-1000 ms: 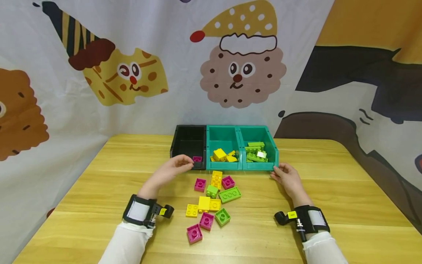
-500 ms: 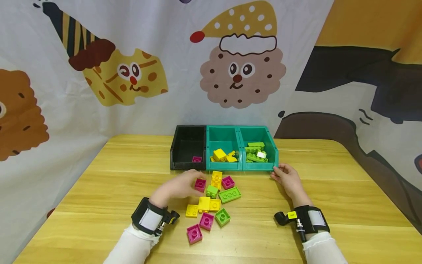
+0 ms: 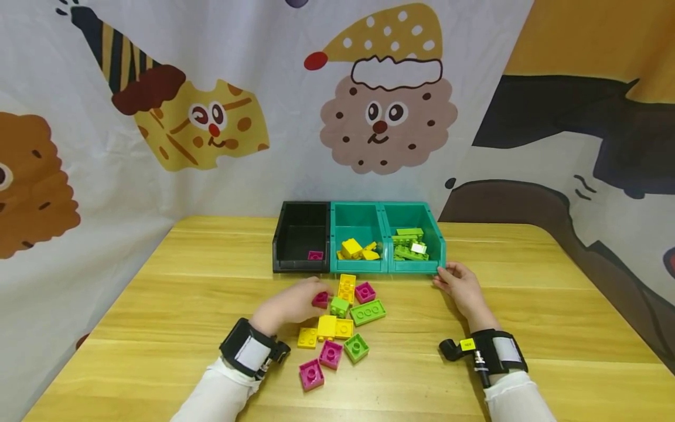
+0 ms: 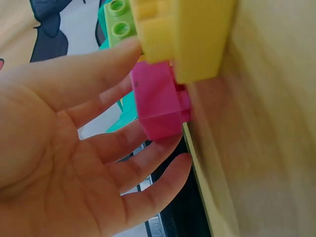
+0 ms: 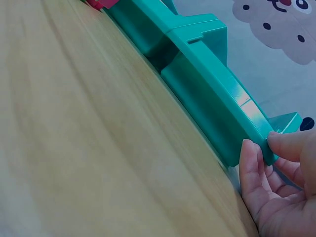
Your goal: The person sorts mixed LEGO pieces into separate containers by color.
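Note:
My left hand point(image 3: 291, 303) is at the left side of the loose bricks, thumb and fingers around a pink toy brick point(image 4: 158, 101). In the left wrist view the fingers pass behind and under that brick, and the thumb lies by its upper end; the fingertips are partly hidden. A yellow brick point(image 4: 202, 39) and a green brick point(image 4: 118, 22) are close by the thumb. My right hand point(image 3: 463, 290) pinches the front right corner of the teal bin point(image 5: 212, 98), thumb on the rim and fingers below.
A black bin point(image 3: 302, 266) holding a pink brick adjoins a teal bin point(image 3: 358, 266) with yellow bricks. Green bricks point(image 3: 410, 245) lie in the right teal bin. Several pink, yellow and green bricks, including a long green brick point(image 3: 368, 313), are spread on the wooden table point(image 3: 401, 387).
My left hand has come from the black bin's front edge down and right to the loose pink brick, and its fingers have closed around it. The right hand stays at the bin corner.

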`<state>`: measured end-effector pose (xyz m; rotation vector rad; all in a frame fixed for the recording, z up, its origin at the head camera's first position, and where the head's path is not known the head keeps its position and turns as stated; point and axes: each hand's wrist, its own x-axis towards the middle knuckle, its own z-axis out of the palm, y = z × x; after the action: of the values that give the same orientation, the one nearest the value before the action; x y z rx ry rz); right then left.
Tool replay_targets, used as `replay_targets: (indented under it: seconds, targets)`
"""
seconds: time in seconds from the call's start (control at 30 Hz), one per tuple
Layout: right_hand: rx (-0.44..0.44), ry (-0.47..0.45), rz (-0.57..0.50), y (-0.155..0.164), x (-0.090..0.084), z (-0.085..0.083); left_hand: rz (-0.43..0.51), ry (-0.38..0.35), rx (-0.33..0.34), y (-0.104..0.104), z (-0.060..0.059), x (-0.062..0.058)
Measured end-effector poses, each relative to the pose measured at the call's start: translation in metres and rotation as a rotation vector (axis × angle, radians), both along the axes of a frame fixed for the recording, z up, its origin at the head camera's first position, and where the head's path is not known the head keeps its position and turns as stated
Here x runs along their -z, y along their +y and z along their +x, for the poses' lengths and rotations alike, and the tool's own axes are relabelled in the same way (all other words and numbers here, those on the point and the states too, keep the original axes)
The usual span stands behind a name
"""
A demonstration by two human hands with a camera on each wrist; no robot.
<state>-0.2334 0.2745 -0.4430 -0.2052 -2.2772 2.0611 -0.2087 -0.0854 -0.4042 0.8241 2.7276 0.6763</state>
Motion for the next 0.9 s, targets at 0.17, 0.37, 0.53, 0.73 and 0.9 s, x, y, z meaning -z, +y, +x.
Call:
replay_targets:
  seconds: [0.17,0.37,0.53,0.73,0.9]
  targets:
    - [0.005,0.004,-0.005,-0.0001,0.0005,-0.0004,0.004,0.003,-0.024,0.0007,-0.0014,0.0015]
    - [0.0,0.004,-0.001,0.0005,0.0014,-0.0007,0.011,0.048,0.014,0.0008,-0.0021,0.0027]
    - [0.001,-0.003,-0.001,0.0002,0.0025,-0.0008,0.039,0.068,0.038,0.0002,-0.0036,0.0041]
    - [0.001,-0.007,0.001,0.0,0.0026,-0.0005,0.068,0.082,0.045,-0.0003,-0.0056,0.0039]
    - [0.001,-0.001,0.003,0.001,0.0022,-0.0006,0.094,0.132,0.016,-0.002,-0.0055,-0.0012]
